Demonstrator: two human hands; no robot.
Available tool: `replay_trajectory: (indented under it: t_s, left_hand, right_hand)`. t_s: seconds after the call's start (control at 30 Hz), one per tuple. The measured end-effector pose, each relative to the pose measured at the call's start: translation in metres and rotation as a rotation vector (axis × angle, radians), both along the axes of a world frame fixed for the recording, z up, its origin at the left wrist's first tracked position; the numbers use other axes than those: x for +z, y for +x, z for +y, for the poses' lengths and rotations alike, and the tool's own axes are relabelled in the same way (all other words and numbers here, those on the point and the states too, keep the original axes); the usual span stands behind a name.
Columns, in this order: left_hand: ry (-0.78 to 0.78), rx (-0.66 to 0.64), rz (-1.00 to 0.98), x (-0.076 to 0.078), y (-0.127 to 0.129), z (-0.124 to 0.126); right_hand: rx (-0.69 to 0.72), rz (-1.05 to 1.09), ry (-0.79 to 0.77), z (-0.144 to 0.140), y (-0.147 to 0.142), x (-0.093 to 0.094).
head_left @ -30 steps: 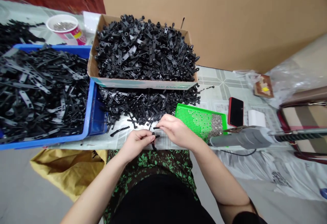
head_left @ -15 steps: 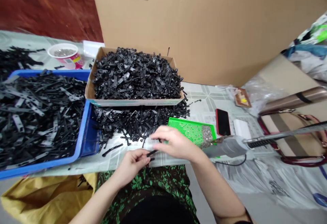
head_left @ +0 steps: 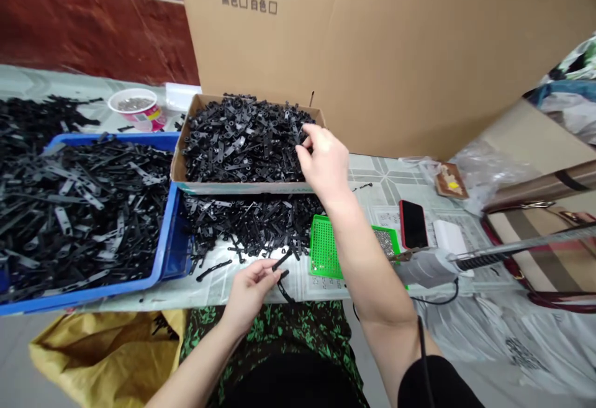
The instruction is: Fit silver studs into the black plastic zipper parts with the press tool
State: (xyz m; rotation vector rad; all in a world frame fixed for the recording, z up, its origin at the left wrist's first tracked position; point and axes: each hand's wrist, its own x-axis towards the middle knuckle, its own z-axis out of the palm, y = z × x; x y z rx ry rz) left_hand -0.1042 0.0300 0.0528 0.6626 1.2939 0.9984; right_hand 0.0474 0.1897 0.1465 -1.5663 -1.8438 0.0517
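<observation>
Head view. We note first the governing relation: the open brown cardboard box lies straight ahead of the left hand, beyond it across the table, and the right hand is by far the nearer of the two. The box's long side runs across the person's front. The right hand is over its right end, above the heap of small black linked parts. Its fingers are curled, with thumb and forefinger apart at the tips; we cannot tell whether anything is held or whether the heap is touched.

We find the left hand closed in a pinch near the table's front edge, gripping a narrow straight black bar between thumb and forefinger. The bar's long axis points away from the body and to the right. A curved black strip extends from just below the same fingertips, towards the body and to the right; we cannot tell if the two are joined.

Between the left hand and the box lies a loose pile of black strips. The bright green perforated plastic tray sits beneath the right forearm, to the right of the held bar.
</observation>
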Motion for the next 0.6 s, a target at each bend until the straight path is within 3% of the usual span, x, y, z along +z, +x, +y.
replay_trajectory:
  t_s: [0.13, 0.33, 0.47, 0.6]
  left_hand:
    - [-0.046, 0.025, -0.054, -0.004, 0.002, 0.006]
    - [-0.134, 0.186, -0.122, -0.010, 0.016, 0.018]
    - [-0.062, 0.150, -0.116, -0.008, 0.015, 0.011]
    - [-0.075, 0.065, -0.096, -0.006, 0.013, 0.001]
  right_hand:
    - [0.234, 0.185, 0.049, -0.031, 0.010, -0.016]
    - [0.247, 0.364, -0.129, -0.082, -0.004, -0.053]
    - [0.403, 0.085, -0.226, -0.119, -0.009, -0.077]
    - [0.481, -0.116, -0.391, -0.138, 0.005, -0.078]
